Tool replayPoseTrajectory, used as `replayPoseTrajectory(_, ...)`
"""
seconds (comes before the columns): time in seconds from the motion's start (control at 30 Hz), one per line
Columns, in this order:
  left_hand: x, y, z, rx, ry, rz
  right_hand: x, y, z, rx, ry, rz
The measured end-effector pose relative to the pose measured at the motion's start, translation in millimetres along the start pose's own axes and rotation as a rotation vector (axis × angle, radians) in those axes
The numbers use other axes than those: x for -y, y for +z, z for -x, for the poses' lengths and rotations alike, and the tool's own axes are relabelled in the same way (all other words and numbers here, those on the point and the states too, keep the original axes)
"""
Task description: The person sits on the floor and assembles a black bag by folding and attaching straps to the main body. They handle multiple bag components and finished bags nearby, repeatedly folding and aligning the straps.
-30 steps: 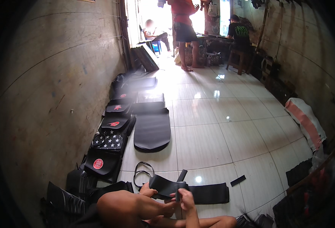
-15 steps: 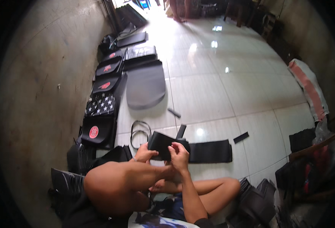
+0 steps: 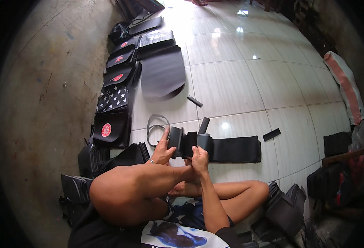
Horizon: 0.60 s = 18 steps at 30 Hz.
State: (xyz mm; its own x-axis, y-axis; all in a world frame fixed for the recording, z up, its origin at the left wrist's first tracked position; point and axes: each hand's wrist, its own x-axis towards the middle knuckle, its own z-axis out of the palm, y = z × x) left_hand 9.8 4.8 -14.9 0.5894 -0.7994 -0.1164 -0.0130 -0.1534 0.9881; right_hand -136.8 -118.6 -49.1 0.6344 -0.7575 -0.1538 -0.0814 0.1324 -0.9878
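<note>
I am seated on the floor with both hands over black sheet material. My left hand (image 3: 163, 151) is closed on a curved black panel (image 3: 175, 139), its fingers behind and its thumb in front. Close by on the right, my right hand (image 3: 200, 158) is closed with the thumb against a dark grey-green roll of sheet (image 3: 205, 141). Its other fingers are partly hidden. A long black strip (image 3: 237, 149) lies flat beneath and to the right of the roll. Behind the roll is a short narrow black strip (image 3: 204, 125). A thin strap loop (image 3: 148, 133) lies beyond my left hand.
Along the left wall (image 3: 45, 103) run black flaps with red emblems (image 3: 106, 129) and a star-patterned one (image 3: 115, 98). A large rounded black sheet (image 3: 163, 74) lies beside them. Small black pieces (image 3: 271, 134) rest on the tiles. Dark stacks (image 3: 287, 213) sit at my right knee.
My hands have moved apart. The black panel has shifted left and turned in my left hand, while my right hand has left it and gripped the roll. The view has tilted down.
</note>
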Motion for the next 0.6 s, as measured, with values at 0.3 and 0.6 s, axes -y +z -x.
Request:
replayPoseTrajectory(0.3, -32.5, 4.9, -1.5, -0.052, -0.289, -0.240, 26.0, 11.6, 4.7, 0.042, 0.118, -0.269)
replayPoseTrajectory(0.6, -32.5, 4.9, -0.6, -0.043, -0.384, -0.411, 24.9, 7.5, 2.5, 0.246, -0.008, -0.084)
